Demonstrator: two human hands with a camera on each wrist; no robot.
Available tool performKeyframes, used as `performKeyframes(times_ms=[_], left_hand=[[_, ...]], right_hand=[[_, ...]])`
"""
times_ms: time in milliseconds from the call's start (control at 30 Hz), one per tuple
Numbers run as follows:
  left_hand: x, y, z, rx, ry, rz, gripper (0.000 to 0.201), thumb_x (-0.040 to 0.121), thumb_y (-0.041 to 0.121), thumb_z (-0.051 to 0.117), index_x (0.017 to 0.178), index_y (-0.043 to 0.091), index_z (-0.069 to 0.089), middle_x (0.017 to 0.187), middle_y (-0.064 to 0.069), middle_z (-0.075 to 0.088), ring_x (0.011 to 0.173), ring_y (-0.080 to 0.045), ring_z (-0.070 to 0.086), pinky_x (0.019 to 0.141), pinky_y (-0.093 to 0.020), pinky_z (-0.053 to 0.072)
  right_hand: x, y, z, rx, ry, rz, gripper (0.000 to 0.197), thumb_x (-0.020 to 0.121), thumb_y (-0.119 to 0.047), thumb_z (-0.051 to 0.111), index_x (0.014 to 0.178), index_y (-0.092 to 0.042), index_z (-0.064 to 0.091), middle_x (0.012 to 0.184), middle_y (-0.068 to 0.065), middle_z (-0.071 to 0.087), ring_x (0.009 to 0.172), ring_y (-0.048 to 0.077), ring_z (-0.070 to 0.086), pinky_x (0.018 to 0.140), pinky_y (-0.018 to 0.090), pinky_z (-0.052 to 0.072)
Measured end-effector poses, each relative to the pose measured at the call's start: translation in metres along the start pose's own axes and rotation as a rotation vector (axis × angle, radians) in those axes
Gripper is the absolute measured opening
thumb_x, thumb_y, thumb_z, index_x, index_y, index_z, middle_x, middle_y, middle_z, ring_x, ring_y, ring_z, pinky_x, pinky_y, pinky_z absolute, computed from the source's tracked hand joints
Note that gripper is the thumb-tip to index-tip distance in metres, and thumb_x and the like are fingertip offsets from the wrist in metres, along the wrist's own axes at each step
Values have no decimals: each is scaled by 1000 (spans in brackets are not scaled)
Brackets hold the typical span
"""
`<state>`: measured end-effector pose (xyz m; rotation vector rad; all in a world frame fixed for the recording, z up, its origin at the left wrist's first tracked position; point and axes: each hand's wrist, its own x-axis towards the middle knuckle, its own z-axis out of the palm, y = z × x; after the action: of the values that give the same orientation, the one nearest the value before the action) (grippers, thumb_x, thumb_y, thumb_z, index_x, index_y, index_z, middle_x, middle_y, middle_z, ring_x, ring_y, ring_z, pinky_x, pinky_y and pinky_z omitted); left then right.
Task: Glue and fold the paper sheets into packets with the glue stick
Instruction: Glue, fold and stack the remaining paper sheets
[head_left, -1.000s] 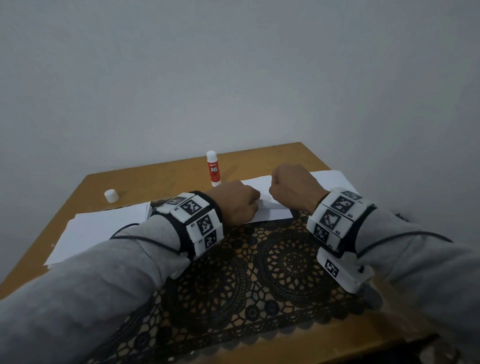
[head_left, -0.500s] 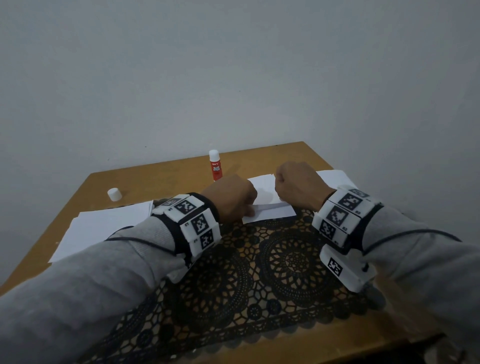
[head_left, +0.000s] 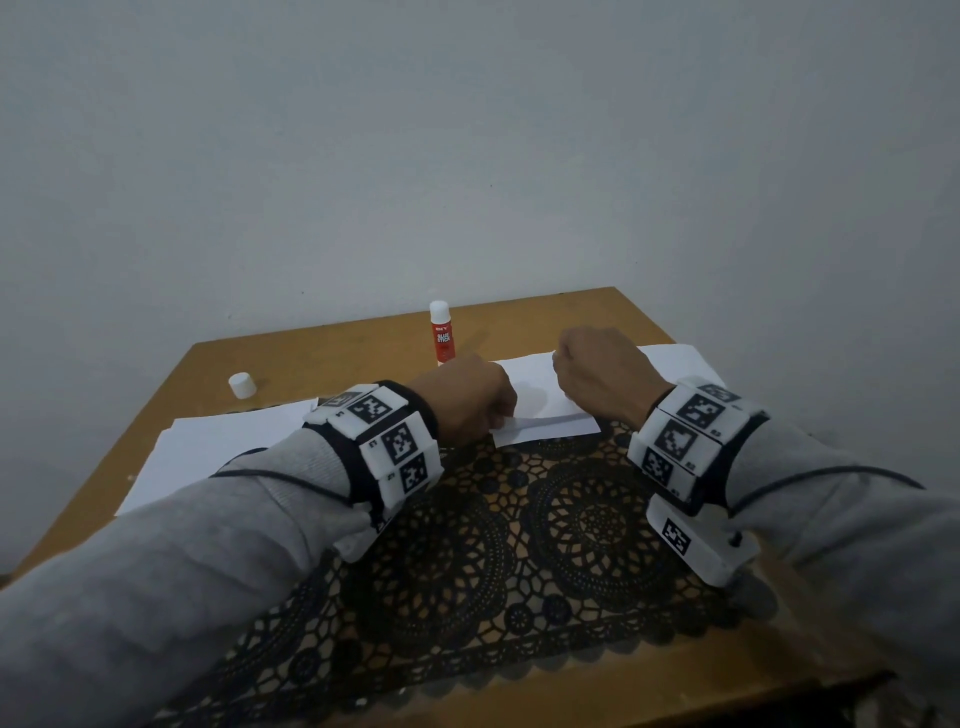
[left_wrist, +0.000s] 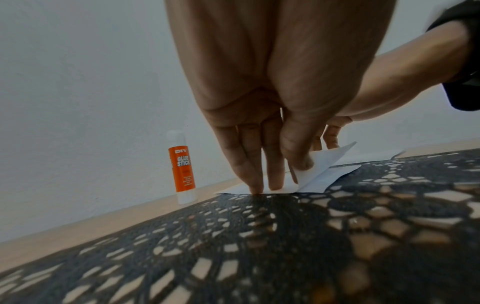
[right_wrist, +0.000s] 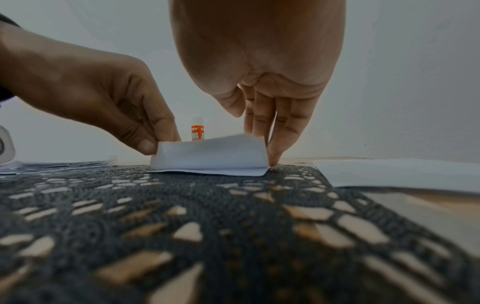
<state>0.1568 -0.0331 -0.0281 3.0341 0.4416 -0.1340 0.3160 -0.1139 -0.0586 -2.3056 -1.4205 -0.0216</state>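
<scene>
Dim, flat, bluish light throughout; wrist views bend strongly at the edges, the near lace mat (right_wrist: 233, 236) blurred, soft shadows beneath paper.

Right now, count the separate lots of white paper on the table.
3: the sheet being folded between both hands, a stack on the left, more paper behind the right hand. Sheets per stack cannot be counted.
</scene>
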Motion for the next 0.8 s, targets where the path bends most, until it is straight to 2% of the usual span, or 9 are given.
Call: performKeyframes(times_ms=[100, 200, 267, 367, 433, 533, 667, 733, 800], left_hand=[[-1, -1, 4, -6, 29, -7, 18, 94, 17, 56, 103, 10, 69, 102, -4, 68, 93, -18, 61, 78, -23, 42], [-1, -1, 6, -17, 56, -12, 16, 94, 20, 57, 101, 11, 68, 101, -3, 68, 90, -17, 59, 76, -23, 40], [0, -2, 7, -21, 70, -5, 14, 93, 23, 58, 96, 12, 68, 98, -1, 67, 83, -13, 55, 74, -23, 39], [1, -3, 7, -2, 76, 0, 11, 89, 26, 64, 84, 16, 63, 84, 4, 61, 77, -10, 51, 70, -21, 37], [1, -2, 6, -14, 58, -12, 18, 87, 28, 66, 75, 20, 56, 73, 11, 52, 75, -10, 52, 68, -21, 38], [3, -2, 4, -60, 45, -39, 25, 87, 29, 67, 68, 21, 52, 68, 12, 50, 72, -11, 52, 65, -22, 37], [5, -1, 3, -77, 48, -71, 23, 88, 27, 66, 69, 20, 55, 70, 10, 52, 73, -11, 51, 60, -19, 34], [6, 1, 3, -97, 51, -95, 17, 86, 22, 67, 73, 18, 57, 74, 8, 54, 76, -11, 53, 58, -16, 35], [7, 1, 2, -141, 48, -124, 15, 86, 19, 67, 73, 16, 59, 75, 6, 56, 76, -11, 53, 58, -16, 36]], right_hand=[[-3, -3, -2, 40, 16, 12, 28, 97, -16, 42, 71, -7, 43, 71, 8, 51, 66, 24, 45, 50, 31, 27], [-5, -4, -3, 30, 20, 16, 26, 98, -19, 41, 81, -3, 51, 79, 12, 57, 73, 26, 51, 56, 31, 34], [-4, -4, -3, 31, 25, 20, 26, 98, -20, 42, 76, -6, 47, 78, 10, 56, 73, 26, 50, 58, 31, 34], [-3, -3, -3, 51, 36, 31, 28, 96, -19, 43, 70, -9, 41, 73, 10, 55, 68, 26, 48, 52, 31, 28], [-3, -2, -3, 66, 46, 34, 27, 95, -18, 43, 70, -9, 41, 74, 13, 58, 67, 26, 48, 50, 31, 27], [-4, -3, -3, 62, 54, 28, 25, 95, -18, 43, 74, -6, 46, 77, 15, 62, 69, 27, 50, 50, 31, 29], [-4, -3, -4, 60, 77, 41, 26, 95, -20, 42, 74, -6, 47, 75, 12, 60, 71, 29, 55, 55, 32, 34], [-4, -4, -5, 63, 97, 44, 27, 95, -20, 42, 70, -9, 41, 72, 9, 55, 67, 25, 49, 51, 31, 28], [-4, -4, -6, 70, 117, 36, 26, 96, -19, 42, 72, -9, 42, 71, 8, 52, 65, 22, 45, 49, 30, 24]])
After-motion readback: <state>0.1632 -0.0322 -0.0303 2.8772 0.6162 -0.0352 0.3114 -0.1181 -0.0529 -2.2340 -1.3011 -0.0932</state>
